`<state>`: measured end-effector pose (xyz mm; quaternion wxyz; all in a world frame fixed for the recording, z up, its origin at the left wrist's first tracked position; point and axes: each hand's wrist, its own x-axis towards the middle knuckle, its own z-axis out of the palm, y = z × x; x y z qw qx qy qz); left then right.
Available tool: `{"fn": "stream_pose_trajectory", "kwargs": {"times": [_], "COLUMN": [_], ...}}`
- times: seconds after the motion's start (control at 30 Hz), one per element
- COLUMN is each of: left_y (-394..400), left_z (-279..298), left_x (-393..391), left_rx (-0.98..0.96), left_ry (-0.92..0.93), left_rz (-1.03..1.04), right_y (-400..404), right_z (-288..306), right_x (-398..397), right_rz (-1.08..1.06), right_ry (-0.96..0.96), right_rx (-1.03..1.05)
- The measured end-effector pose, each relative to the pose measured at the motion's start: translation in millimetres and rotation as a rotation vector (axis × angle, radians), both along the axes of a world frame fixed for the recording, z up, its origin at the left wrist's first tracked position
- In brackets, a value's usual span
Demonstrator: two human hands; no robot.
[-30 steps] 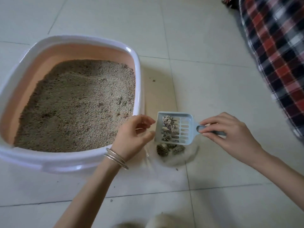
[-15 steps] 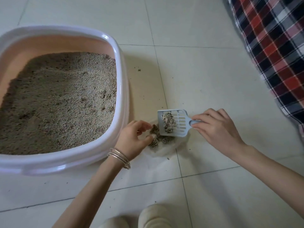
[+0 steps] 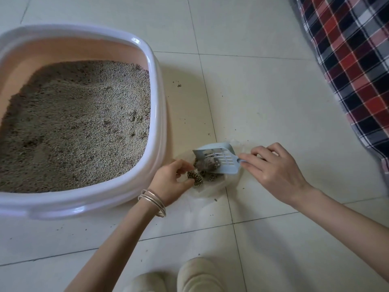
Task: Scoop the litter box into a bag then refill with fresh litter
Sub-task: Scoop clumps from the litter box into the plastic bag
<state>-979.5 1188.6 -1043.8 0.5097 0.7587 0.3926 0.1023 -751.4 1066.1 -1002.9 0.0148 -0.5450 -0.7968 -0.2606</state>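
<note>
While right hand (image 3: 273,173) pinches its handle, scoop (image 3: 219,160) tilts, mouth pointing left.

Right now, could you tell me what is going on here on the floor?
A person is cleaning a litter box. The right hand holds a pale blue slotted scoop by its handle, tipped over a clear bag on the tiles beside the box. The left hand pinches the bag's edge open. Several clumps already lie in the bag, and one is still in the scoop.
</note>
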Motion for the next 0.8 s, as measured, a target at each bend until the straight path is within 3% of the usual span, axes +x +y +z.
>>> {"fn": "stream_pose_trajectory", "kwargs": {"times": [0.43,0.8], "left_y": [1.6,-3.3], "left_z": [7.1,10.9], "left_x": [-0.9,-0.6], "left_rx": [-0.122,-0.123], "left_ry": [-0.124,-0.128], "left_rz": [0.026,0.028], "right_y": [1.7,4.8], "right_z": [10.5,7.9], "right_x": [0.0,-11.2], "right_rz": [0.017,0.109], "right_ry": [-0.034,-0.144], "right_rx": [0.011,-0.103]}}
